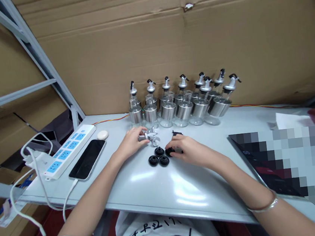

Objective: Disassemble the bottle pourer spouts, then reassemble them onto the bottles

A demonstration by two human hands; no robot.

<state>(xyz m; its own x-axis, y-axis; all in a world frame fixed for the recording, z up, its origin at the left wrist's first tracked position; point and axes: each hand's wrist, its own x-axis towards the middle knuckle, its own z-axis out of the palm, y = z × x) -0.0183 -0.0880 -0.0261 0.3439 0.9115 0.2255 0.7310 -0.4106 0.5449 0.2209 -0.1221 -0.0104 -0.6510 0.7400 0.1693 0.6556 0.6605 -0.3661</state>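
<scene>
My left hand [132,142] is closed with thumb and fingers around a silver pourer cap [149,134], beside other silver caps lying close together on the table. The fingers of my right hand [188,149] are pinched on a black rubber stopper [169,152]. Three more black stoppers [159,151] lie upright just to its left. Small black parts [177,133] show behind the right hand. Beyond both hands stand glass oil bottles with steel sleeves [168,111] in two rows. The back row and two at the right have silver pourers with black flip lids; several front ones have bare necks.
At left on the grey table [143,194] lie a white power strip [71,151], a phone [88,160] with a cable, and a round white object [102,134]. A partly blurred-out dark tablet [266,166] lies right. Cardboard [149,43] stands behind the bottles.
</scene>
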